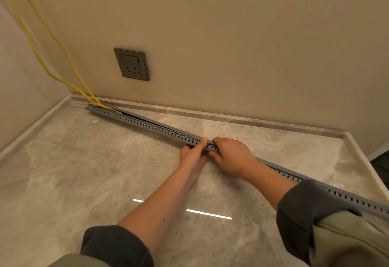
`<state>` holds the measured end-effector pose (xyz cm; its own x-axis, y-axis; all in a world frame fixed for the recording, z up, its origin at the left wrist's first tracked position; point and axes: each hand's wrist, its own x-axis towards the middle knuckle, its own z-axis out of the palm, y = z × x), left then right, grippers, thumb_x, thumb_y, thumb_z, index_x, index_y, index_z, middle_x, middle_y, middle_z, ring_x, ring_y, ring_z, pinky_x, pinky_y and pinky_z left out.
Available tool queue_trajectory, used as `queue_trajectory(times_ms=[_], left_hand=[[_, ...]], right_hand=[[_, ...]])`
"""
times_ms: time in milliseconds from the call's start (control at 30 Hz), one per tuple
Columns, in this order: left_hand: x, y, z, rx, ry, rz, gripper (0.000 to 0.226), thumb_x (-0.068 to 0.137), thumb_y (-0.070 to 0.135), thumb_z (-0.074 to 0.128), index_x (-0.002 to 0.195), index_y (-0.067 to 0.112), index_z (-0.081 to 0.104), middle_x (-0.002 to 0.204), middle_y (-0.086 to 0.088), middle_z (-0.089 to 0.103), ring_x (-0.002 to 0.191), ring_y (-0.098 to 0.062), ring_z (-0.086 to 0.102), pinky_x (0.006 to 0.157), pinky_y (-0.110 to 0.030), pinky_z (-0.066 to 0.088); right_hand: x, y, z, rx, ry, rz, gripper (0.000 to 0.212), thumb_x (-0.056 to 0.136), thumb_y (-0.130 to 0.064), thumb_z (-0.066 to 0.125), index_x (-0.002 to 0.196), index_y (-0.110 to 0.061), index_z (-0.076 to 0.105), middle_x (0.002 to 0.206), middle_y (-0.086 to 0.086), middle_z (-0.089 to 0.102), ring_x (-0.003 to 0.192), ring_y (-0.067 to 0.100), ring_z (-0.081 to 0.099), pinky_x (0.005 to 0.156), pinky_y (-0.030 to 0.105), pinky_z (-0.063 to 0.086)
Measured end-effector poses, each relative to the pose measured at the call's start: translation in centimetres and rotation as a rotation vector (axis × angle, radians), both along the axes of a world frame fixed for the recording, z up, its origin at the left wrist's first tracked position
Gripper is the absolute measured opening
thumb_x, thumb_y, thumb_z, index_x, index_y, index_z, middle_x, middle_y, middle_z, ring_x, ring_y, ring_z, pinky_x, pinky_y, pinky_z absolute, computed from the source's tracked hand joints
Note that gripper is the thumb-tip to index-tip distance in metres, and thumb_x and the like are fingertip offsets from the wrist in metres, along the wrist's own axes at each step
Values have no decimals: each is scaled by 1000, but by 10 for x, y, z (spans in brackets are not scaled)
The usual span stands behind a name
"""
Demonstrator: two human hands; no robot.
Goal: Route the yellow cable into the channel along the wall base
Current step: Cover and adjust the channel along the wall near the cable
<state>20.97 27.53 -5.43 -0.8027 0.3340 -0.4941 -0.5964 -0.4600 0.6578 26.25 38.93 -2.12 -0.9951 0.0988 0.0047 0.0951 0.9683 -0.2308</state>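
**Slotted channel gripped on marble floor**

A polished grey marble floor (pixel 88 161) is bounded by a beige wall (pixel 231 45). A long grey slotted plastic channel (pixel 147 125) is laid diagonally, away from the wall base. It is pinched mid-length by the left hand (pixel 192 157) and right hand (pixel 231 157), fingers closed around it. Thin yellow cable (pixel 52 37) is fed into its far end below a grey wall socket (pixel 132 64).

Beige walls (pixel 231 45) meet in a corner at left. Grey wall socket (pixel 132 64) low down. Glossy grey marble floor (pixel 84 172), matching skirting (pixel 231 117); strip-light reflection (pixel 208 214).
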Motion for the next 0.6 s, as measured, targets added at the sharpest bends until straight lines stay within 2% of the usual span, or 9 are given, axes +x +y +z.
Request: queue_trajectory(times_ms=[133, 267, 333, 500, 600], left_hand=[[-14, -8, 1, 13, -12, 142, 22, 92, 8, 60, 108, 5, 46, 110, -16, 60, 95, -23, 63, 93, -42, 51], [-26, -19, 0, -46, 7, 110, 32, 89, 5, 63, 116, 1, 47, 121, -20, 60, 106, -28, 62, 98, -45, 49], [-25, -24, -1, -41, 4, 81, 35, 89, 4, 63, 119, -1, 48, 123, -21, 60, 109, -29, 62, 97, -44, 50], [-23, -31, 0, 38, 37, 28, 27, 89, 2, 61, 113, 0, 49, 120, -24, 61, 104, -31, 64, 76, -37, 59], [-21, -33, 1, 31, 57, 13, 40, 90, 2, 60, 127, -6, 44, 118, -22, 62, 103, -28, 64, 80, -33, 57]], right_hand=[[-1, 1, 5, -12, -35, 24, 23, 90, -38, 53, 99, -17, 55, 91, 2, 61, 80, 23, 56, 63, 30, 37], [-3, 0, 11, -52, -4, 0, 20, 83, -37, 57, 92, -20, 57, 81, -4, 58, 73, 19, 55, 56, 28, 35], [-9, -5, 13, -86, 12, -15, 21, 81, -39, 58, 95, -23, 60, 82, -6, 61, 74, 17, 57, 55, 27, 37], [-28, -22, 13, -188, -67, -46, 19, 86, -38, 56, 94, -22, 63, 86, -3, 64, 78, 18, 57, 59, 29, 39], [-35, -24, 15, -327, -131, -68, 20, 92, -32, 50, 89, -21, 66, 76, -2, 61, 73, 19, 56, 59, 30, 39]])
